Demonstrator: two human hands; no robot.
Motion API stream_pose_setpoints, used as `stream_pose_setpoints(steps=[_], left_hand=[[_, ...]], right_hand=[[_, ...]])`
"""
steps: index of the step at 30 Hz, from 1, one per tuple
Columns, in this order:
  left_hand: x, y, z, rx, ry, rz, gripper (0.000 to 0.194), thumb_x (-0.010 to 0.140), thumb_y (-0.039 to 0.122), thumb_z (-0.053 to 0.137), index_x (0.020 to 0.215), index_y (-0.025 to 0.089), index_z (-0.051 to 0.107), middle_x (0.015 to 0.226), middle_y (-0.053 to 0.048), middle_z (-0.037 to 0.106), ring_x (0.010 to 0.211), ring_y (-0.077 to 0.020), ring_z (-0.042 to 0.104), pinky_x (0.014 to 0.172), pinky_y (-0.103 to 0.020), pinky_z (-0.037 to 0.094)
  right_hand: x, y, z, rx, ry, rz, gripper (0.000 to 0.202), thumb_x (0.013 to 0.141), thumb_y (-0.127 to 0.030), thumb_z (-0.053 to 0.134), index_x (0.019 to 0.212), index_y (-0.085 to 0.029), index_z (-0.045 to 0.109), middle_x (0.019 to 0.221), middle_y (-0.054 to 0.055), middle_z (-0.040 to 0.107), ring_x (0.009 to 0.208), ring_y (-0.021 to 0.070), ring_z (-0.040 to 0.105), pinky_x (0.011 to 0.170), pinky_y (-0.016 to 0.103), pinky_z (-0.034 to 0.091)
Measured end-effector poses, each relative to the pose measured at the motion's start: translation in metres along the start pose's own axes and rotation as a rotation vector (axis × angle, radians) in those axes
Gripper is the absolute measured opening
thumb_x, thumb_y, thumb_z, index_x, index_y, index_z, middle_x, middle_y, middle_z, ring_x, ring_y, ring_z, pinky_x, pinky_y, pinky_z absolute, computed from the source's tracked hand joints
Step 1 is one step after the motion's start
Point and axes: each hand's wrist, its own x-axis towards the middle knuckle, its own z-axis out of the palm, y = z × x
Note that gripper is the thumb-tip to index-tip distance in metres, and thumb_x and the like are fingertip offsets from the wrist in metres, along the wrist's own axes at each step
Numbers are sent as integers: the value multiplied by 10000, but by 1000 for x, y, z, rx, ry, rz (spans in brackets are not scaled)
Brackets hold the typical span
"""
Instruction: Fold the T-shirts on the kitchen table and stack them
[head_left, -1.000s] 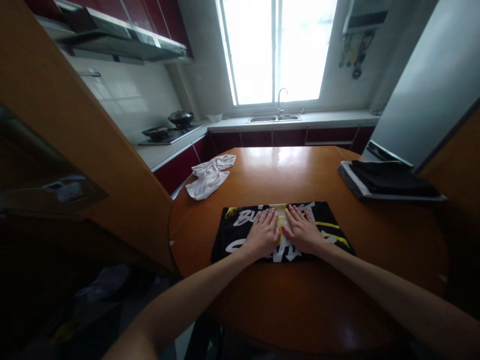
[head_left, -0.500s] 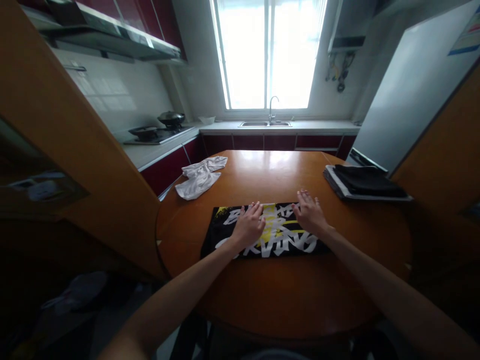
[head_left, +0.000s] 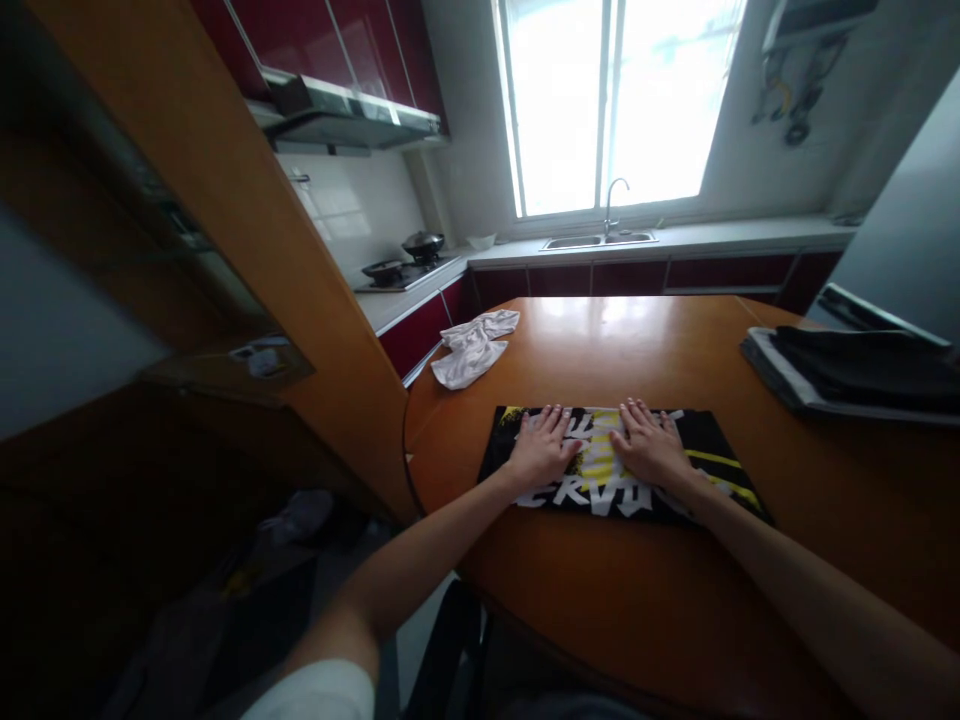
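A folded black cloth [head_left: 600, 498] with white lettering and yellow marks lies flat on the wooden table [head_left: 592, 590], and looks like a folded T-shirt. Resting flat on its left half is my left hand [head_left: 544, 450], fingers stretched out. My right hand [head_left: 652, 447] lies flat a little right of the cloth's middle, its fingers spread toward the far edge. Neither hand grips anything. Parts of the lettering are hidden under both hands.
A crumpled whitish cloth [head_left: 472, 350] lies at the table's far left edge. On the right sits a stack of folded dark and grey cloths [head_left: 855, 370]. Behind the table run a counter with a sink [head_left: 600, 240] and a stove with pans [head_left: 422, 245].
My view has turned left, so everything appears further right. My right hand has moved inward over the cloth, closer to my left hand, and now lies flat on it.
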Motion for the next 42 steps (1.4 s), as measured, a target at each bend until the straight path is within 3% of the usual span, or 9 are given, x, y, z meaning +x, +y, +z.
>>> stream_pose_setpoints(steps=[5, 9, 11, 15, 20, 27, 32, 36, 42], left_hand=[[-28, -76, -28, -22, -51, -158, 615, 1045, 524, 274, 1573, 216, 343, 1657, -117, 287, 1548, -317, 188, 1207, -632, 162], [-61, -109, -50, -210, 222, -289, 497, 1028, 396, 334, 1386, 128, 551, 1429, -188, 571, 1333, -266, 538, 1096, -445, 424], [-83, -110, -57, -301, 280, -343, 409, 987, 413, 422, 1149, 131, 671, 1145, -146, 707, 1034, -235, 678, 915, -355, 520], [-123, -92, -59, -400, 119, -390, 376, 913, 516, 544, 795, 185, 678, 767, -39, 700, 716, -202, 645, 680, -307, 479], [-140, -72, -49, -355, 124, -395, 297, 891, 453, 581, 749, 205, 659, 765, -30, 695, 735, -201, 632, 689, -304, 446], [-145, -76, -53, -282, 55, -347, 199, 925, 304, 511, 837, 214, 665, 896, -56, 718, 879, -229, 653, 804, -335, 470], [-121, -71, -74, -186, 68, -358, 270, 977, 350, 461, 1007, 195, 679, 1039, -100, 718, 974, -261, 673, 864, -371, 497], [-61, -31, -82, -148, 183, -173, 373, 998, 299, 417, 1275, 160, 625, 1302, -132, 662, 1208, -261, 610, 1064, -387, 444], [27, 51, -36, -43, 12, 108, 525, 1002, 235, 354, 1498, 93, 450, 1613, -154, 373, 1507, -293, 305, 1222, -488, 270]], right_hand=[[0, -1, -1, 8, -1, -4, 690, 988, -468, 287, 1561, -93, 363, 1652, 128, 284, 1541, 252, 212, 1241, 527, 131], [0, 0, -1, 19, -3, -2, 682, 987, -462, 288, 1565, -108, 362, 1653, 129, 285, 1542, 264, 207, 1236, 535, 138], [0, -1, -1, 16, -6, 2, 684, 987, -463, 287, 1565, -104, 360, 1653, 128, 284, 1543, 262, 204, 1237, 532, 134], [-1, -2, -2, 7, -3, 3, 690, 987, -466, 279, 1562, -94, 360, 1653, 125, 284, 1544, 254, 204, 1238, 528, 134], [-3, -2, -3, -3, 4, 4, 678, 990, -459, 281, 1556, -100, 375, 1647, 132, 297, 1537, 260, 224, 1235, 528, 142], [-1, 0, -1, 14, 11, -2, 672, 984, -466, 311, 1559, -127, 382, 1645, 128, 305, 1535, 270, 228, 1233, 531, 141], [-1, -1, -2, 44, 10, 1, 670, 989, -461, 312, 1551, -105, 386, 1644, 133, 302, 1536, 264, 227, 1235, 526, 147], [-4, -6, -13, 83, 112, -4, 596, 1001, -391, 319, 1509, -109, 452, 1628, 135, 341, 1521, 255, 275, 1235, 517, 163], [-16, -12, -28, 69, 293, -153, 566, 963, -184, 331, 1507, -74, 445, 1619, 128, 369, 1530, 218, 253, 1255, 433, 131]])
